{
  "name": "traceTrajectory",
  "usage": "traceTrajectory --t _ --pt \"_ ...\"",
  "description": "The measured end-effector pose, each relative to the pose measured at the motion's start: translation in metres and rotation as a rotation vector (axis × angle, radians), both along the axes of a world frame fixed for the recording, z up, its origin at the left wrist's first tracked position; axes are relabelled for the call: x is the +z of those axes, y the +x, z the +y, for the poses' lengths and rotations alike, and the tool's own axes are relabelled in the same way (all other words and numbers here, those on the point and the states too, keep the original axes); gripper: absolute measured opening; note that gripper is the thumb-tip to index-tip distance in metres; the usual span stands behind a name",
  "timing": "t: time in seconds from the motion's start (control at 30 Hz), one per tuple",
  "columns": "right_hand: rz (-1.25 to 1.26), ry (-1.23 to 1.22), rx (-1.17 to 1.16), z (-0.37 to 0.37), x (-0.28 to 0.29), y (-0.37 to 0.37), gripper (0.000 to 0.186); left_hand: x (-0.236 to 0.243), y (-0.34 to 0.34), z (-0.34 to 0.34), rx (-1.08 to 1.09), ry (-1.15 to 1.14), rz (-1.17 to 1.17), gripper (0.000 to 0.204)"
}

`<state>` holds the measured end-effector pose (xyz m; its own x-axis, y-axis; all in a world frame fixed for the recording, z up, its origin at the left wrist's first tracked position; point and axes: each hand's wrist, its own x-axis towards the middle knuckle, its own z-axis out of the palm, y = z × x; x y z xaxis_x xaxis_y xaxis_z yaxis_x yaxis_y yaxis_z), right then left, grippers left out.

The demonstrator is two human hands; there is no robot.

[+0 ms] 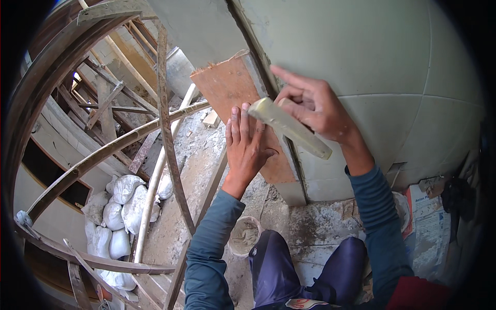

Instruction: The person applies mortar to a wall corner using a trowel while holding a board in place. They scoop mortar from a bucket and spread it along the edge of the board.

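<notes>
Brown board [225, 82] sits against the grey wall [201, 26]. The left hand [245, 150] presses flat on it, fingers a bit spread. The right hand [320, 111] pinches a long, pale block [292, 130] near the board's edge.

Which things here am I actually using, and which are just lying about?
In use, apparently:
reddish-brown board, under the left hand
pale bar, in the right hand
perhaps the bucket, untouched

Lying about, it seems:
white sacks
small pale block
black bundle

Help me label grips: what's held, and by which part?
The right hand holds a long, pale yellow bar by its upper-right side, exact contact hidden. The left hand lies flat on a brown wooden board.
</notes>
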<state>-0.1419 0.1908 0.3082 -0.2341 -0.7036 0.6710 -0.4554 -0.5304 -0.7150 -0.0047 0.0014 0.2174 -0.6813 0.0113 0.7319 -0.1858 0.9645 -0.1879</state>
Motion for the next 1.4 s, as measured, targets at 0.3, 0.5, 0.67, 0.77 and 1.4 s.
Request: traceTrajectory --t 0.3,0.5,0.67,0.77,1.4 --pt "-0.085 -0.625 -0.442 -0.042 -0.022 -0.006 0.019 0.008 -0.002 0.005 0.004 -0.016 0.004 0.131" --pt "0.248 -0.633 -0.673 -0.05 -0.003 0.006 0.019 0.004 0.006 0.008 0.012 -0.034 0.007 0.131" --pt "0.304 -0.376 -0.596 -0.017 -0.055 0.006 0.019 0.004 0.006 0.011 0.01 -0.04 0.0 0.131" --pt "0.131 -0.228 -0.55 0.03 -0.112 -0.002 0.021 0.0 -0.006 0.013 -0.037 -0.042 0.047 0.137" --pt "0.171 1.263 -1.139 0.35 -0.378 -0.088 0.041 0.008 -0.003 0.012 -0.02 -0.268 0.107 0.129"
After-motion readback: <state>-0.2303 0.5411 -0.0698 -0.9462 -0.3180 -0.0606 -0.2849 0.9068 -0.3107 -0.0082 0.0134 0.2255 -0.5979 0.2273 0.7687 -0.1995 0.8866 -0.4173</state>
